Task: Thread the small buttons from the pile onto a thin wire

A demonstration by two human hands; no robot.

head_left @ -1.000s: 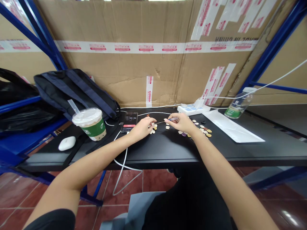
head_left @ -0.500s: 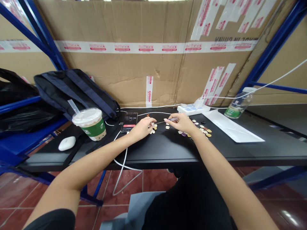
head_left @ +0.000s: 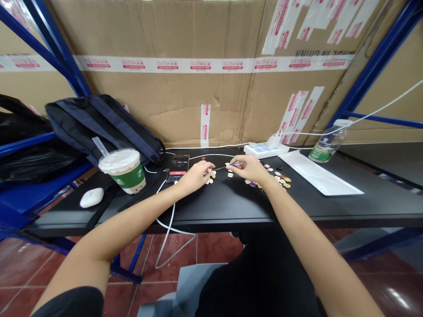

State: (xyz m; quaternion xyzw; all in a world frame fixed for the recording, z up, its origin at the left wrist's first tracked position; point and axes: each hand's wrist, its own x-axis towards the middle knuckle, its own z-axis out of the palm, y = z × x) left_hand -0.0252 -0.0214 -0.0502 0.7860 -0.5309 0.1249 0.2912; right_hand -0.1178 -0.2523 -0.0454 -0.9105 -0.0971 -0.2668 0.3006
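Note:
My left hand (head_left: 199, 173) is closed in a pinch on a small pale button-like piece (head_left: 209, 171), above a little cluster of white and yellow button-like pieces (head_left: 211, 180). My right hand (head_left: 248, 167) is wrapped round a slim tool with a clear blue handle (head_left: 237, 164) and a thin metal shaft (head_left: 220, 168). The shaft points left, and its tip meets or nearly meets the piece in my left fingers; the exact contact is too small to tell. A couple of pale pieces (head_left: 230, 175) lie between the hands. More coloured ones (head_left: 280, 180) are scattered beside and beyond my right wrist.
A phone (head_left: 178, 167) with a white cable lies left of my left hand. Further left are a lidded drink cup (head_left: 130, 176), a white case (head_left: 91, 197) and a backpack (head_left: 109, 127). A power strip (head_left: 264, 150), white packet (head_left: 320, 174) and bottle (head_left: 330, 141) stand right.
Both hands stay in nearly the same place and keep their grips. The tool's blue handle has shifted very slightly in my right fingers.

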